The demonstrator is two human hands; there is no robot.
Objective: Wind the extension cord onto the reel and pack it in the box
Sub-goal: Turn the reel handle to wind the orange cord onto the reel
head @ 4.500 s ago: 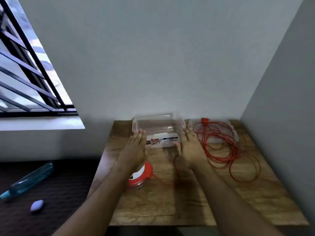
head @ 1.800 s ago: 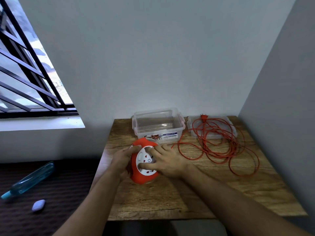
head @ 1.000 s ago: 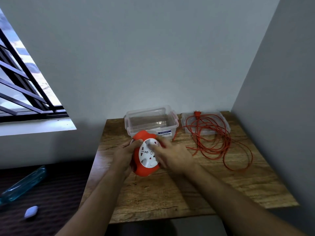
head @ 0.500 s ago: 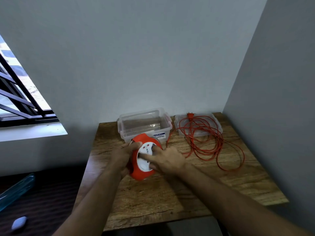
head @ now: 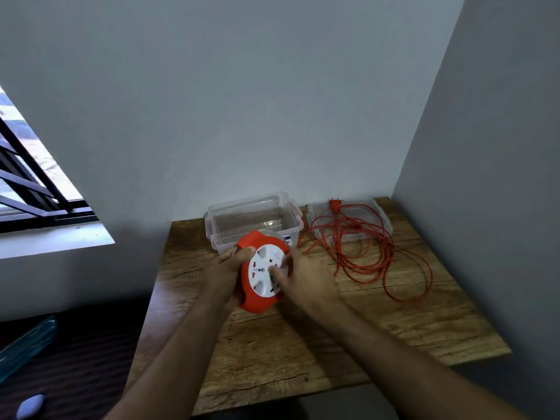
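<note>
left hand (head: 222, 269) grips reel (head: 261, 272) rim; right hand (head: 306, 277) fingers on its face; box (head: 298, 221) just behind

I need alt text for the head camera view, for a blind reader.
Two hands hold an orange reel upright over a wooden table. Behind it stands a clear box; loose orange cord sprawls to the right.

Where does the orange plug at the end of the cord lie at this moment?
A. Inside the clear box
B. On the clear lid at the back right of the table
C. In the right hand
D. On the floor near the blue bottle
B: the orange plug rests on the far edge of the clear lid, beside the clear box, with loose cord spread over the lid and the table.
</note>
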